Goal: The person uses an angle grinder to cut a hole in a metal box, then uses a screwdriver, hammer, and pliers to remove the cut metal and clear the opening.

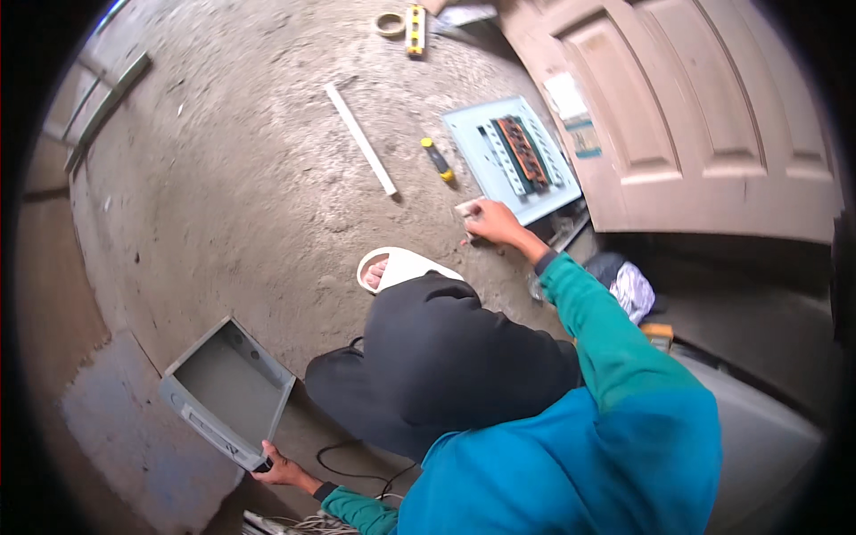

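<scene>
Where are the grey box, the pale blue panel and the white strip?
Grey box (229, 379), head view: its bare inside.
Pale blue panel (465, 127), head view: its bare upper-left area.
White strip (360, 139), head view: its middle.

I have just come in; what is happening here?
A person crouching on the grey floor grips the edge of an open grey rectangular box with the left hand. The right hand, beside a pale-blue panel with dark and orange parts, seems to pinch a small pale piece, too blurred to identify. A yellow-and-black tool and a long white strip lie untouched.
</scene>
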The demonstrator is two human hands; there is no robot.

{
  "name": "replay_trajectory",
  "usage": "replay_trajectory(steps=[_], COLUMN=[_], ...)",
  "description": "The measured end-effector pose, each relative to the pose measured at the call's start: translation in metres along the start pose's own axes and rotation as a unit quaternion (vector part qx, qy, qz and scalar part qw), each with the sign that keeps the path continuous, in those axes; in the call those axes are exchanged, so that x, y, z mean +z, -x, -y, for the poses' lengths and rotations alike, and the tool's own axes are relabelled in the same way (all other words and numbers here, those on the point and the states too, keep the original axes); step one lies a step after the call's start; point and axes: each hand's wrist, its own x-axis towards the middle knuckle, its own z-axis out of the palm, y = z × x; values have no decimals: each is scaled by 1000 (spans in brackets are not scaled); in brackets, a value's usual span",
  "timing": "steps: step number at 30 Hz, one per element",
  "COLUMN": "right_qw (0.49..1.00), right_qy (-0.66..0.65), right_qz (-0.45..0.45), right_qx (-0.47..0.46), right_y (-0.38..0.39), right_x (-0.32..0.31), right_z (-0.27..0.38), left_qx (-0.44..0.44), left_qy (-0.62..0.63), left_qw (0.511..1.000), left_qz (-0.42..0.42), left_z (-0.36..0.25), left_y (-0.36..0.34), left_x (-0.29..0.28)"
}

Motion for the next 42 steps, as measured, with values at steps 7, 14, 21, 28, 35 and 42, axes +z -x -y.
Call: replay_trajectory(steps=[7,14,21,28,35,42], right_qw=[987,986,951,925,912,956], right_qy=[117,-3,269,364,390,198], right_qz=[-105,-131,-145,-92,-90,-187], right_qx=[44,107,56,-51,-86,-108], right_y=[-71,-110,-143,-172,-159,-106], right_x=[32,52,22,9,-15,-63], right_z=[37,20,11,-1,6,29], left_qx=[-29,-46,-6,2,-8,6], left_qy=[111,337,207,249,277,270], left_qw=[993,938,975,964,960,963], left_qz=[2,75,75,96,37,27], left_z=[-9,-28,-18,-14,1,10], left_y=[-5,6,-24,-24,-23,-25], left_x=[-3,-15,-31,-34,-21,-16])
